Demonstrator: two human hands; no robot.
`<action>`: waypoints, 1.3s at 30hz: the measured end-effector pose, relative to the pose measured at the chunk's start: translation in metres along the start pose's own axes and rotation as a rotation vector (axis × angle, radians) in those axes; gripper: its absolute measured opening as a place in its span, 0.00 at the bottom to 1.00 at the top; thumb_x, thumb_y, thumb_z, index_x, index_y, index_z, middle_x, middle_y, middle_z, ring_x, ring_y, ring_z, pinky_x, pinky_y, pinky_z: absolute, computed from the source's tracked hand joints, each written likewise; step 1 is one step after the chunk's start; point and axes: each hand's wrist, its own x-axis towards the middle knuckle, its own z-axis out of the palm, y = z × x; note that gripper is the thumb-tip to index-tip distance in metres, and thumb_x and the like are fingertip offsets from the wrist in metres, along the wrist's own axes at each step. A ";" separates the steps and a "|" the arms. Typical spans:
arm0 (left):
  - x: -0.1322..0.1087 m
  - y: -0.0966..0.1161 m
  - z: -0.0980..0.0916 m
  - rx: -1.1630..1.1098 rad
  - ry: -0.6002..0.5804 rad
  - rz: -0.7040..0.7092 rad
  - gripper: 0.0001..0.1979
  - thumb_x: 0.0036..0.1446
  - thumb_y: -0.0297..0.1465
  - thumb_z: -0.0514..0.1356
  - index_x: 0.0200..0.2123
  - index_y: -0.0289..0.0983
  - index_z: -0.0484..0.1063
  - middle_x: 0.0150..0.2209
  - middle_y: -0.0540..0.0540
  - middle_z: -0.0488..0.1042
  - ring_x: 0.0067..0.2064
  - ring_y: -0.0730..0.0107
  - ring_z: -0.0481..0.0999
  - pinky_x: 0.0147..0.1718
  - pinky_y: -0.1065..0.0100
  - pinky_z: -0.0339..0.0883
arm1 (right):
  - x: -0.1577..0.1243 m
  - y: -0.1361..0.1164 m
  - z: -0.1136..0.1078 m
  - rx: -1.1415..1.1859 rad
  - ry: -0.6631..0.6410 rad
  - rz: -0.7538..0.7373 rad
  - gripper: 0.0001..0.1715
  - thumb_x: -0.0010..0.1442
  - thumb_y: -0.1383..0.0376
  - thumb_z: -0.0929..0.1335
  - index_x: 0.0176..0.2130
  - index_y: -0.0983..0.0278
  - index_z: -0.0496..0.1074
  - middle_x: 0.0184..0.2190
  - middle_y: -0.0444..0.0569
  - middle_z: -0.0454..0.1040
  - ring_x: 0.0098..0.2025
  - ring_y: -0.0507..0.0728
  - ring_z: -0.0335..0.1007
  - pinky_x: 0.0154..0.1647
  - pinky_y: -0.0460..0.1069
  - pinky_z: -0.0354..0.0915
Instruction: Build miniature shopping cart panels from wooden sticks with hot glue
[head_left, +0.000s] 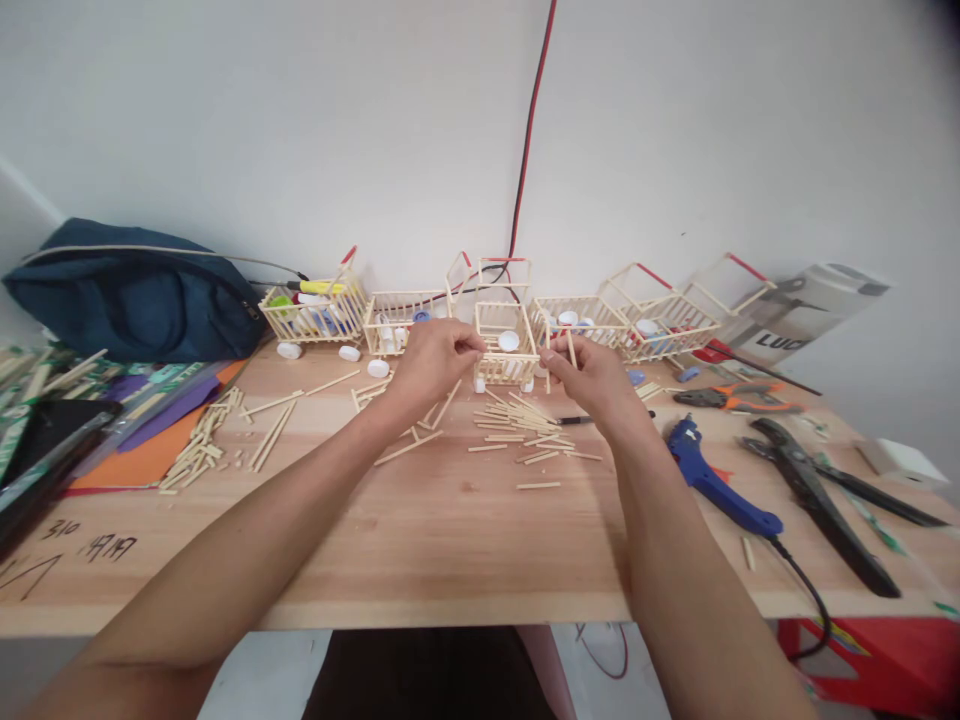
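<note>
A small cart built of wooden sticks [507, 372] stands in the middle at the back of the bench, with white bottle caps inside and white feet or wheels below. My left hand [435, 362] is at its left side, thumb and fingers pinched together by the top rail; what they hold, if anything, is too small to make out. At the cart's right side my right hand [596, 378] is closed, with a short pale wooden stick [572, 348] showing between its fingers. Loose cut sticks [517, 415] lie in a pile in front of the cart.
More stick carts [319, 312] with caps and red handles line the wall. A blue glue gun [720, 490], orange-handled pliers [739, 398] and black-handled cutters [825, 510] lie at right. A dark blue bag [142, 290] and coloured sheets [142, 450] occupy the left.
</note>
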 end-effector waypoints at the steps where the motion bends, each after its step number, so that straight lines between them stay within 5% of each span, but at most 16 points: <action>1: 0.000 0.000 0.000 -0.003 0.001 0.003 0.09 0.47 0.21 0.59 0.26 0.37 0.79 0.30 0.47 0.80 0.33 0.68 0.77 0.36 0.68 0.66 | 0.000 0.000 0.000 -0.004 -0.001 -0.003 0.13 0.53 0.55 0.66 0.27 0.62 0.68 0.20 0.42 0.67 0.22 0.51 0.58 0.27 0.48 0.56; 39: -0.002 -0.004 0.002 -0.006 0.010 0.003 0.08 0.48 0.23 0.59 0.26 0.37 0.78 0.30 0.48 0.80 0.34 0.68 0.76 0.36 0.68 0.66 | 0.002 -0.001 0.003 0.003 0.021 -0.019 0.14 0.53 0.54 0.65 0.27 0.62 0.67 0.18 0.42 0.67 0.21 0.51 0.58 0.26 0.48 0.55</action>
